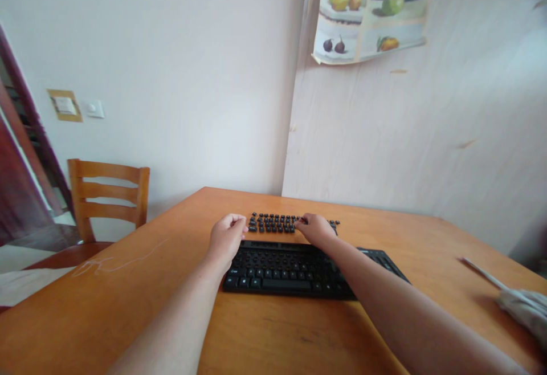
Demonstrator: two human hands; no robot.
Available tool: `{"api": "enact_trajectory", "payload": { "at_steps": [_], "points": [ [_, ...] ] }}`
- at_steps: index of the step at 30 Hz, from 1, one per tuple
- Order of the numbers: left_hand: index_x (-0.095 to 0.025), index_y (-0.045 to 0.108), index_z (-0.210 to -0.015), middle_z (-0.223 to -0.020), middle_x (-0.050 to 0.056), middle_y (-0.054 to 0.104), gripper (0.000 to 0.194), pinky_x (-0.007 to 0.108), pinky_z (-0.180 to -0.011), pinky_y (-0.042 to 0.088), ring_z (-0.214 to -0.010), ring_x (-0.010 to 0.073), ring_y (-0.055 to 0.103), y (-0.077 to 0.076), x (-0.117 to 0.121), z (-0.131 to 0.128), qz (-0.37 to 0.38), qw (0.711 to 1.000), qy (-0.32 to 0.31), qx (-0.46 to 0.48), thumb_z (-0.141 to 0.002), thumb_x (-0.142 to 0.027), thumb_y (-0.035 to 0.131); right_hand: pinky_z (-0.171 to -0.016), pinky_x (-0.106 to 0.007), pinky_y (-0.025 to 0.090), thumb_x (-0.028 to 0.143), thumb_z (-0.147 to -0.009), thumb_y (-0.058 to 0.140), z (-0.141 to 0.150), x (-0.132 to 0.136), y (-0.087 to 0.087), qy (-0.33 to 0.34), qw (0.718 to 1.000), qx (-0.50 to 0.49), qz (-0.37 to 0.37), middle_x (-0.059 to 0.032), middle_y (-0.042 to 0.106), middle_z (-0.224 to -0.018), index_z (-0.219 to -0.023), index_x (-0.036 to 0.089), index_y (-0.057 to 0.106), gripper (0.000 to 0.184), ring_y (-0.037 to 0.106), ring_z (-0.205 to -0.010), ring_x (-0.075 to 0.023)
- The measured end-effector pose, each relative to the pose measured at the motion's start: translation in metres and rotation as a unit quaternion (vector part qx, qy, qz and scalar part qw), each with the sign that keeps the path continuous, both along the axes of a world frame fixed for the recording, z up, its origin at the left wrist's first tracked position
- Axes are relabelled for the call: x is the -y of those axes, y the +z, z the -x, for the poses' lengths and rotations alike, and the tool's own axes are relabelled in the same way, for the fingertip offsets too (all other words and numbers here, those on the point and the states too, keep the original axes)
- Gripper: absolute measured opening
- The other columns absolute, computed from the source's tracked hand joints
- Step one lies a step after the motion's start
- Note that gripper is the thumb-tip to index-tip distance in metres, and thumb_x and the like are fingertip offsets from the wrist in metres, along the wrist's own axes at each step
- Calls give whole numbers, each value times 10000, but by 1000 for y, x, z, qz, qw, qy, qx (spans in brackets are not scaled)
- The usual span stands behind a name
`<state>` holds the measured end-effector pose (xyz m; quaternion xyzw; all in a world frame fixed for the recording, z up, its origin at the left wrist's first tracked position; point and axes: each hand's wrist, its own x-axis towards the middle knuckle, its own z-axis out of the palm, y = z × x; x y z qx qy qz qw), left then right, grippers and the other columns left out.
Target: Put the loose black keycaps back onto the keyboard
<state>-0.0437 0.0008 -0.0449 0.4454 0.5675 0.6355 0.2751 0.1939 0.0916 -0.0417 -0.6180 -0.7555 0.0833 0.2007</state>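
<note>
A black keyboard (273, 272) lies on the wooden table, with keycaps on its front rows and bare switch positions showing farther back. Just behind it, loose black keycaps (273, 224) are laid out in rows. My left hand (228, 235) is closed, thumb against the fingers, above the keyboard's back left corner; anything inside it is hidden. Over the right part of the loose rows, my right hand (315, 229) pinches a dark keycap (303, 220) between thumb and fingers. My right forearm covers part of the keyboard's right side.
The wooden table (265, 335) runs back to the wall. At its right side lie a thin pale stick (482, 272) and a greyish cloth-like bundle (525, 309). A wooden chair (109, 192) stands beyond the left edge. A pale string (123, 264) lies on the left.
</note>
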Motion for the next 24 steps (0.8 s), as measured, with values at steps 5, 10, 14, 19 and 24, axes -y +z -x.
{"api": "enact_trajectory", "payload": {
  "at_steps": [5,10,14,19,24],
  "points": [
    [-154,648,-808,-684,45,670,270,240,-583,430,-594,145,572,-1,-1,1,6,1000,2,-21,-713,-406,622,-559,-246,311,492,-905,423,-33,3,9,-5,1000,-23,-7,-78,664,-711,-770,158,683,445,565,-652,-165],
    [-164,659,-816,-734,47,695,267,267,-647,451,-681,176,614,-9,-7,7,18,996,20,-87,-732,-407,585,-534,-240,296,485,-938,347,-83,16,13,-35,999,-39,-13,-71,653,-696,-866,146,686,485,560,-624,-159],
    [-180,688,-837,-810,53,719,283,301,-742,460,-810,218,643,-14,-11,12,31,989,31,-144,-720,-418,589,-541,-240,307,498,-938,333,-128,32,15,-104,994,-18,-31,-80,686,-778,-895,182,677,469,584,-657,-167],
    [-201,707,-859,-951,56,731,297,329,-871,433,-954,245,639,-12,-10,13,56,982,19,-178,-723,-440,595,-567,-253,327,524,-936,312,-165,48,9,-170,985,34,-21,-98,697,-830,-882,200,676,490,618,-744,-200],
    [-201,714,-855,-943,54,736,320,332,-882,430,-971,260,638,-13,-10,11,75,981,-10,-180,-712,-465,604,-585,-268,355,530,-934,303,-173,55,0,-161,986,41,1,-105,700,-880,-893,210,685,500,630,-780,-220]
  ]
}}
